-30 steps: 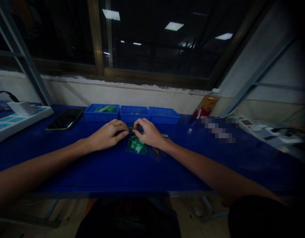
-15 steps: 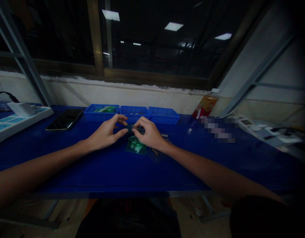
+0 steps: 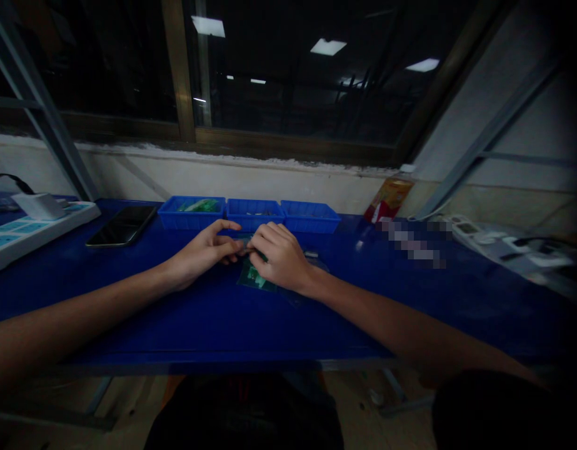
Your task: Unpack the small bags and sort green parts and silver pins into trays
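Note:
My left hand (image 3: 206, 253) and my right hand (image 3: 282, 257) meet above the blue table, fingertips close together. Between them is a small thin item, too small and dim to name, which both hands pinch. The left index finger stays stretched out above the pinch. Under the right hand's fingers lies a clear bag with green pieces (image 3: 254, 275). Another clear bag is partly hidden beneath the right wrist. Behind the hands stand three blue bins: the left one (image 3: 178, 220) with green pieces, the middle one (image 3: 269, 219) with small parts, and the right one (image 3: 311, 224).
A phone (image 3: 122, 226) and a white power strip (image 3: 77, 215) lie on the left of the blue table (image 3: 199, 325). At the right are a bottle (image 3: 392, 197) and a second power strip with cables (image 3: 499, 247). A window wall rises behind.
My left thumb and fingers have closed in, and the hands have come together at the small item. The right fingers have folded over it and now hide more of the bags.

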`<state>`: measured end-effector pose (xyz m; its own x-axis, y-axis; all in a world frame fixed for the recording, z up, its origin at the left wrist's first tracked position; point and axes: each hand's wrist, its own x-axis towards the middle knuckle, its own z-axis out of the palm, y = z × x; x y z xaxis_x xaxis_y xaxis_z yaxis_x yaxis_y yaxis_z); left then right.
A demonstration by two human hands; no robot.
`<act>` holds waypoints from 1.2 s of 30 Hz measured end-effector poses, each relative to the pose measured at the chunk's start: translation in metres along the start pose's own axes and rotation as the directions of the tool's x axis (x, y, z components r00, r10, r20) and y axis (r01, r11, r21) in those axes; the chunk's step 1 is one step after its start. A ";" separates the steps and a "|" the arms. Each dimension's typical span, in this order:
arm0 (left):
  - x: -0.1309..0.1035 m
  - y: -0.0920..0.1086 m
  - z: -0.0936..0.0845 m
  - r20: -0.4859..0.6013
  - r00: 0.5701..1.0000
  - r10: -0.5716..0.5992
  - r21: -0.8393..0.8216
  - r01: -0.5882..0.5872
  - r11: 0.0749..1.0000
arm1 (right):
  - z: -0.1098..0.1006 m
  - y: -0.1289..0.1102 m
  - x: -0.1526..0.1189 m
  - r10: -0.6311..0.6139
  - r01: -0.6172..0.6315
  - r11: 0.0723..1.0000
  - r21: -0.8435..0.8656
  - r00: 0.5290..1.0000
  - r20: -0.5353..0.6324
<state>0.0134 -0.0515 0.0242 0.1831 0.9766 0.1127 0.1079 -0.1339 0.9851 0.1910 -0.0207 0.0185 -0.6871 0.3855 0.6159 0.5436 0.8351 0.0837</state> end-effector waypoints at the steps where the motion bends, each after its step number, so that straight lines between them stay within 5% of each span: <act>1: -0.001 0.000 0.001 0.007 1.000 0.014 -0.014 -0.014 1.000 | -0.001 -0.002 0.000 -0.004 0.004 1.000 0.004 1.000 0.008; 4: 0.000 -0.001 0.000 -0.038 0.995 0.093 0.025 -0.092 0.995 | 0.000 -0.005 0.000 0.079 -0.075 0.987 0.139 0.996 -0.028; 7: 0.006 -0.003 -0.005 -0.111 0.972 0.207 0.105 -0.195 0.975 | 0.005 -0.005 0.000 0.290 -0.249 0.893 0.374 0.955 -0.058; 10: 0.009 -0.004 -0.009 -0.125 0.952 0.281 0.166 -0.259 0.951 | 0.009 -0.006 0.001 0.453 -0.392 0.714 0.581 0.891 0.045; 14: 0.009 -0.007 -0.011 -0.054 0.959 0.278 0.233 -0.259 0.938 | 0.011 -0.006 0.003 0.492 -0.457 0.562 0.689 0.855 0.166; 23: 0.012 -0.012 -0.013 0.009 0.965 0.260 0.203 -0.257 0.945 | 0.008 -0.006 0.005 0.491 -0.480 0.547 0.686 0.847 0.201; 32: 0.013 -0.014 -0.012 0.122 0.986 0.111 0.235 -0.137 0.962 | 0.015 0.001 0.004 0.555 -0.480 0.540 0.692 0.821 0.136; 36: 0.014 -0.015 -0.013 0.091 0.989 0.113 0.254 -0.133 0.958 | 0.014 0.001 0.004 0.523 -0.476 0.532 0.700 0.835 0.170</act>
<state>0.0021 -0.0338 0.0129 0.2818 0.9359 0.2112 0.3276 -0.3007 0.8957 0.1817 -0.0123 0.0100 -0.3712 0.8259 0.4245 0.2792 0.5352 -0.7972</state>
